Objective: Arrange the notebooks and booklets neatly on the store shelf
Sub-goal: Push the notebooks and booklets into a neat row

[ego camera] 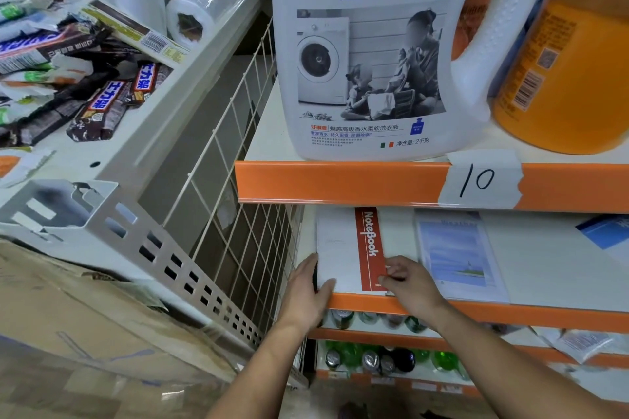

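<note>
We hold the flat white paper notebook with a red band (337, 248) at the left end of the orange-edged white shelf (510, 311), near the white wire mesh divider (238, 214); our left hand (308, 286) grips its front left corner, thumb on the cover; our right hand (408, 282) pinches the front edge at the red band. Its long axis runs front to back, away from our fingers; both hands sit at the near short edge, so we judge a straight inward push, parallel to the pale blue rectangular booklet (456, 252) just beside it, would square it.
</note>
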### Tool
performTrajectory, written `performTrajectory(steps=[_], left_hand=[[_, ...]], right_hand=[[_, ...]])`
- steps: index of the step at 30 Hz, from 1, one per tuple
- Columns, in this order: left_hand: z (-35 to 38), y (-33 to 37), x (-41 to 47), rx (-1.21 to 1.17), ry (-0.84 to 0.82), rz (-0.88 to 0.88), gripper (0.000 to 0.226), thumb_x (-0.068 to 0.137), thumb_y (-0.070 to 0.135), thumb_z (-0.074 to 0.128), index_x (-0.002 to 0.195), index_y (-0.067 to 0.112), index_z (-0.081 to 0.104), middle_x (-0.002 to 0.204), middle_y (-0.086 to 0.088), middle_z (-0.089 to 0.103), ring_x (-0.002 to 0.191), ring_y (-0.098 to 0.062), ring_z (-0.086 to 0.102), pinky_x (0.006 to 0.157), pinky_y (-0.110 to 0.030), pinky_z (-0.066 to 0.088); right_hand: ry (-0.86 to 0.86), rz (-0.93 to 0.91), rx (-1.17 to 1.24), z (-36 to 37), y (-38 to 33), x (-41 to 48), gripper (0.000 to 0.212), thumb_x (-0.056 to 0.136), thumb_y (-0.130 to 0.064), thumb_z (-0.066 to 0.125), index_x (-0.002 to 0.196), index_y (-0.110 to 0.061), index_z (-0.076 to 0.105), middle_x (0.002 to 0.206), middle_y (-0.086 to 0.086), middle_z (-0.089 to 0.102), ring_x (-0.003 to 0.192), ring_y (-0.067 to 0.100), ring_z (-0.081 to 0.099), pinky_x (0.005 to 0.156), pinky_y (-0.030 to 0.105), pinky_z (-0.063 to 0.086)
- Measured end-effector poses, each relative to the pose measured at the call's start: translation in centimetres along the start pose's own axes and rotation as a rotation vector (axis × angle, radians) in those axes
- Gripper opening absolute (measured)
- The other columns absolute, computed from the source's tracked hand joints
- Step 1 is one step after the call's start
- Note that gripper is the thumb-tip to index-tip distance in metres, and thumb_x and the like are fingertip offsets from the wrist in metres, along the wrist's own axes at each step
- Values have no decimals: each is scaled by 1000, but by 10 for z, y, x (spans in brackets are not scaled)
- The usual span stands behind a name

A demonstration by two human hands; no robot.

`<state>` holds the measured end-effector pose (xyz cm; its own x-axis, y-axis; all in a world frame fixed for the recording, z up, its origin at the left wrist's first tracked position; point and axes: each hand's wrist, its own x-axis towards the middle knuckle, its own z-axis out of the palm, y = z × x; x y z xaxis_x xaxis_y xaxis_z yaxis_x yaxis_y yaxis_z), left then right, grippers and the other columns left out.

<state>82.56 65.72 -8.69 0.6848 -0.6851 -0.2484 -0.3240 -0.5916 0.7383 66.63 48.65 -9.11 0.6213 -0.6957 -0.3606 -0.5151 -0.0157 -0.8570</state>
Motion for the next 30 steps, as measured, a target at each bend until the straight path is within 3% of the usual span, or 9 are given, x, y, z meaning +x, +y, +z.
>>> performTrajectory(steps=[4,10,16,19,23,27,30], left_hand=[[0,-1,4,20,-20,-18,68,99,34,61,158,23,30,163,5,31,150,-12,24,125,-34,19],[1,-5,4,12,-17,-13,69,98,32,63,158,23,30,162,4,32,150,-12,26,125,-35,21],[2,0,1,-31,-2,-50,70,98,31,63,158,26,27,157,3,36,146,-18,34,122,-37,26],[2,0,4,-17,-19,-38,68,99,31,62,158,25,28,158,3,36,148,-16,29,121,-34,23],[1,-1,6,-24,-32,-52,67,97,31,63,157,26,32,157,7,37,147,-13,30,123,-37,25],[2,-3,5,-62,-41,-74,65,95,31,66,153,34,37,152,9,43,141,-13,40,120,-46,34],[1,0,4,-100,-43,-96,65,96,30,66,153,34,36,151,6,42,137,-16,44,118,-47,37]], right_hand=[[8,-1,25,0,-1,-3,22,85,-12,77,101,-26,70,103,-1,67,99,10,64,81,23,51],[8,15,49,0,4,-1,24,81,-9,80,102,-20,75,101,1,72,97,12,68,80,23,55],[37,-9,68,5,3,1,33,89,-12,75,119,-24,69,102,2,66,96,11,66,78,16,50],[35,-9,74,5,3,0,37,90,-13,73,124,-25,67,105,1,64,96,8,64,78,14,48],[39,-6,77,5,4,-2,35,88,-12,75,121,-23,69,107,0,66,97,8,63,82,18,50],[42,-13,109,4,5,-2,31,86,-10,77,108,-31,70,106,1,67,96,9,64,87,24,52],[44,-2,95,5,7,0,33,86,-13,77,117,-24,70,107,3,66,97,11,65,84,20,52]])
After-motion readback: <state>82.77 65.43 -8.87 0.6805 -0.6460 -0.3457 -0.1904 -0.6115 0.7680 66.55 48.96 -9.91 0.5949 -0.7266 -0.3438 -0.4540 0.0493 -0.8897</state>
